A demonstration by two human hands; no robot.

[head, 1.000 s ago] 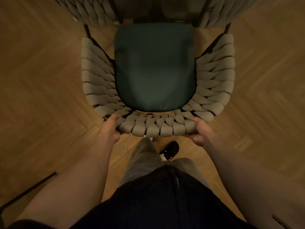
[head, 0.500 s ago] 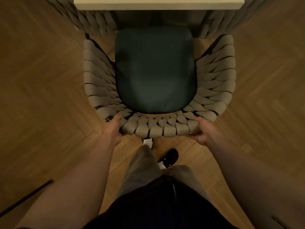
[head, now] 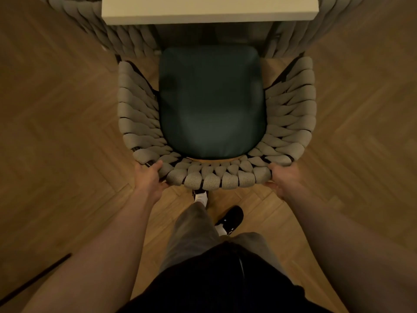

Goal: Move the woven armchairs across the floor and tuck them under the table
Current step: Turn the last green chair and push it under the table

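- Since the earlier frame the woven armchair (head: 214,123) has been closing on the table (head: 209,10); more of the pale tabletop is showing, and the seat's front edge is now sitting just short of the table's near edge.
- You are gripping the curved backrest rim from behind: your left hand (head: 149,177) is curling round its left end, your right hand (head: 283,177) is wrapping its right end.
- The padded weave is looking soft over a dark frame, so it is probably giving under your fingers; I'd judge the frame itself stiff and fairly heavy.
- Holding both ends of the rim is likely keeping the chair from swinging sideways.
- Two more woven chairs (head: 112,39) are flanking the table's near corners, leaving a narrow gap on the wood floor (head: 56,132).
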